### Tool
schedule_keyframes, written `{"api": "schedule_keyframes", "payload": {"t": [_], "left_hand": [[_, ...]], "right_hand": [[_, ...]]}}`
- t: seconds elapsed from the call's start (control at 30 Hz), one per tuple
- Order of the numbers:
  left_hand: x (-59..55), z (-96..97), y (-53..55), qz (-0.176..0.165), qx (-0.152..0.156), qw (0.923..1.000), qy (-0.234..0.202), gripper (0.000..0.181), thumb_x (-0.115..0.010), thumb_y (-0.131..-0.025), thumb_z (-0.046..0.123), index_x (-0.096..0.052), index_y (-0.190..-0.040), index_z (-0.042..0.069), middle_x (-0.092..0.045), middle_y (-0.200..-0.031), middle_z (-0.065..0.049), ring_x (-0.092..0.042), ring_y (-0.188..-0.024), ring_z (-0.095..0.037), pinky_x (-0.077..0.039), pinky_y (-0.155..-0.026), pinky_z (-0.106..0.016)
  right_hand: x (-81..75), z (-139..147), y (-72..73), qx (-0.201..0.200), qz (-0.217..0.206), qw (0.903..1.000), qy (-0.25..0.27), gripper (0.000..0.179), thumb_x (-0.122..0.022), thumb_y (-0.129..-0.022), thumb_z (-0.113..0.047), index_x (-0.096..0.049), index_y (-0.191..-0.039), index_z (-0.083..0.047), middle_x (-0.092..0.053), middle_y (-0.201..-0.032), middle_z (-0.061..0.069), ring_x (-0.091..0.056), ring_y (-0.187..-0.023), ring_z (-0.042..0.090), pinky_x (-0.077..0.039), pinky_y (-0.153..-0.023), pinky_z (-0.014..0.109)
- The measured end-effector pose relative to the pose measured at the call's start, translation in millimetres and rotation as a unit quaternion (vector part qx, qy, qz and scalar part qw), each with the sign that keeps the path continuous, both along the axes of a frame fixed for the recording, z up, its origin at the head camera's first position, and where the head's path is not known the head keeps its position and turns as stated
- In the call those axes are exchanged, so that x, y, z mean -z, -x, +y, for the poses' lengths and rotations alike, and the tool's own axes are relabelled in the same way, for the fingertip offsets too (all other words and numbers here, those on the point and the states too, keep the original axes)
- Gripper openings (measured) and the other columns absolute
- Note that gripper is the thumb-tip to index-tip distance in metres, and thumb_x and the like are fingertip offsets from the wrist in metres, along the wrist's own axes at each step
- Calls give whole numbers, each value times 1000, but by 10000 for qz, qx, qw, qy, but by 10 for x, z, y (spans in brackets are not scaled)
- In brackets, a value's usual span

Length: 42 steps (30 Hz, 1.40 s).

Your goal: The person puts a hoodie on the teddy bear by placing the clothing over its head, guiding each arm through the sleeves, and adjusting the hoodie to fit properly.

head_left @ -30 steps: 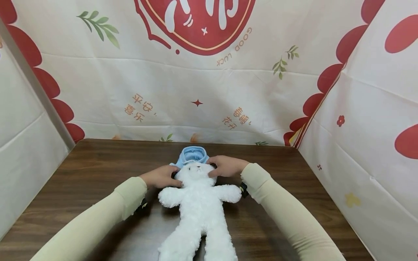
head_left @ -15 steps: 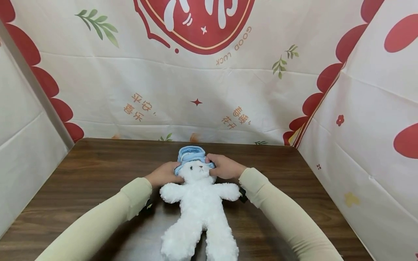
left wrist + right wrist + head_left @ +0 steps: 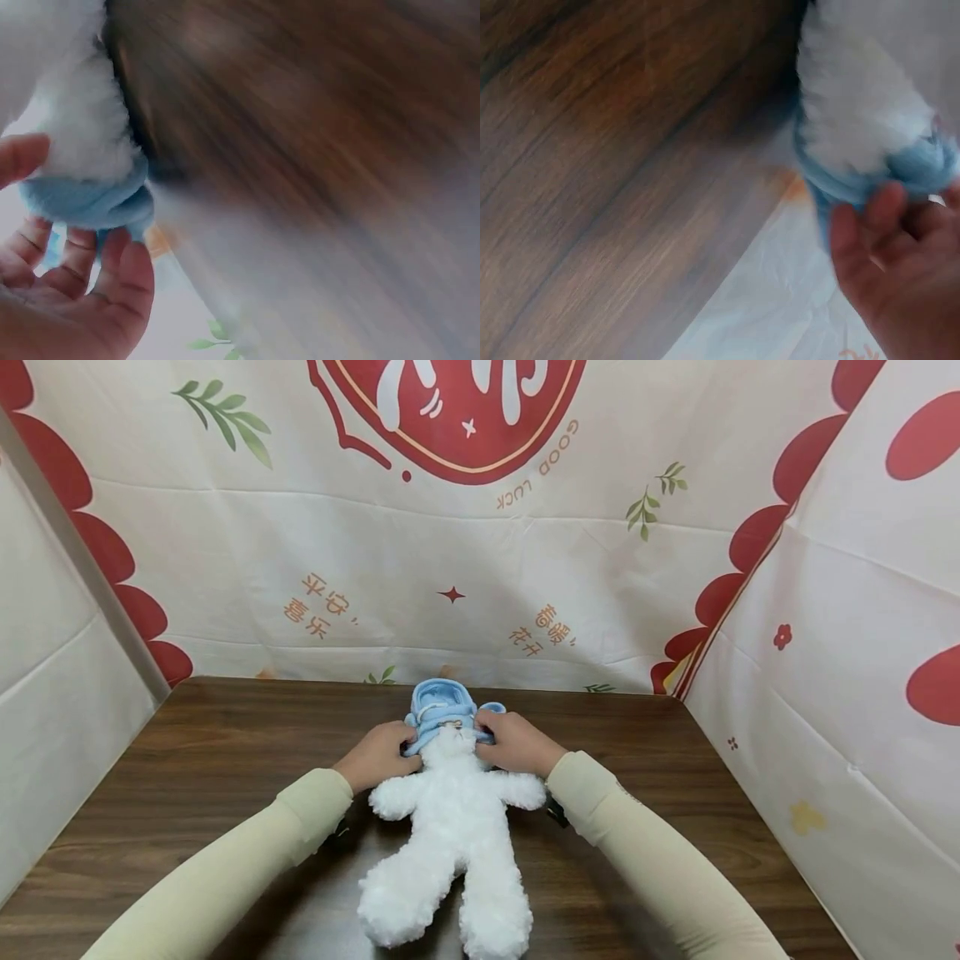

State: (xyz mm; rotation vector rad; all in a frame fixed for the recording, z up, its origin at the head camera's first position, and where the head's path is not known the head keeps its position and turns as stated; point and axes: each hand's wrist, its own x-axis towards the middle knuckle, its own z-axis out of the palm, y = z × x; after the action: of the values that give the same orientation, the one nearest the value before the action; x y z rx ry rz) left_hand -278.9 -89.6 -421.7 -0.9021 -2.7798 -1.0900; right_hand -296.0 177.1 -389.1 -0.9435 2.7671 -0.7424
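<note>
A white plush bear [image 3: 461,818] lies on its back, legs toward me. A small light-blue doll garment [image 3: 441,697] is pulled over the top of its head, covering the eyes; only the lower face shows. With curled fingers my left hand [image 3: 378,755] grips the garment's edge at the left of the head. On the other side my right hand [image 3: 517,743] pinches the same edge. In the left wrist view the garment's folded rim [image 3: 90,201] lies between thumb and fingers. The right wrist view shows fingertips on the blue fabric [image 3: 844,184].
The dark wooden table [image 3: 247,727] stretches to both sides of the bear. A white printed cloth [image 3: 450,552] hangs behind its far edge, close beyond the garment. Cloth walls also rise at left and right.
The garment has come down from behind the bear's head over its forehead and eyes, both hands pulling at its edge. The bear has shifted slightly away from me, its legs now more fully visible.
</note>
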Motion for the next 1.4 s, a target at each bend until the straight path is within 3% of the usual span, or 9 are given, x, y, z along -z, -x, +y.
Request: {"api": "schedule_keyframes", "payload": {"t": [0.13,0.3,0.4,0.5,0.63,0.87,1.07,1.2,1.4], "left_hand": [[-33,-1,-42,-386,-223,9989,158,26,-71,-88,27,-53,-89,9,-44,-85,-3,-41,-74,-17,-37,-68,-34],[-103,93,-111,-248,-369,9984,364,51,-76,-86,42,-58,-114,3,-51,-105,-7,-51,-90,-20,-46,-80,-39],[-118,151,-128,123,-322,9981,519,44,-77,-86,37,-60,-110,4,-51,-102,-6,-49,-85,-19,-46,-76,-37],[-108,182,-133,447,-273,9967,614,28,-78,-87,30,-62,-92,8,-48,-92,-3,-44,-75,-17,-42,-67,-33],[-81,194,-146,857,-302,9943,553,26,-78,-85,21,-59,-70,12,-46,-84,-1,-40,-70,-16,-38,-64,-31],[-28,229,-185,1585,-509,9851,436,34,-74,-79,9,-53,-52,16,-41,-70,1,-32,-61,-13,-35,-57,-29],[44,245,-200,2172,-825,9688,867,29,-74,-82,13,-59,-56,15,-47,-71,3,-40,-60,-12,-43,-56,-31],[41,201,-210,1708,-804,9789,779,19,-76,-85,20,-65,-72,12,-48,-84,1,-42,-66,-13,-42,-60,-31],[-3,97,-261,1106,-411,9916,524,13,-71,-90,22,-67,-87,10,-47,-94,-1,-44,-78,-17,-42,-69,-33]], "right_hand": [[-67,42,-85,72,-514,9978,-407,45,-71,-92,-32,-51,-126,-10,-60,-106,0,-57,-93,12,-46,-84,34],[-55,30,-158,140,-563,9976,-371,56,-71,-93,-27,-47,-136,-1,-56,-130,12,-54,-117,22,-44,-96,41],[-13,-9,-179,171,-311,9989,-293,41,-69,-94,-23,-55,-123,1,-60,-116,14,-57,-104,23,-46,-88,40],[33,-57,-193,158,37,9997,-168,14,-70,-93,-17,-60,-94,-7,-56,-84,5,-53,-77,16,-44,-73,33],[84,-105,-225,166,601,9979,-154,34,-69,-92,-11,-46,-68,-17,-35,-65,-4,-34,-61,10,-34,-60,26],[159,-151,-310,230,1871,9805,-554,44,-69,-87,-8,-40,-57,-21,-32,-60,-6,-27,-58,9,-27,-54,24],[237,-181,-346,286,2561,9619,-914,36,-70,-86,-9,-48,-60,-21,-39,-58,-7,-35,-53,8,-33,-49,26],[269,-118,-324,289,2164,9724,-827,28,-68,-93,-18,-51,-70,-19,-42,-64,-6,-40,-57,10,-37,-53,27],[275,127,-272,-97,978,9948,-272,6,-58,-99,-20,-60,-98,-14,-47,-89,-3,-46,-76,13,-42,-70,30]]}}
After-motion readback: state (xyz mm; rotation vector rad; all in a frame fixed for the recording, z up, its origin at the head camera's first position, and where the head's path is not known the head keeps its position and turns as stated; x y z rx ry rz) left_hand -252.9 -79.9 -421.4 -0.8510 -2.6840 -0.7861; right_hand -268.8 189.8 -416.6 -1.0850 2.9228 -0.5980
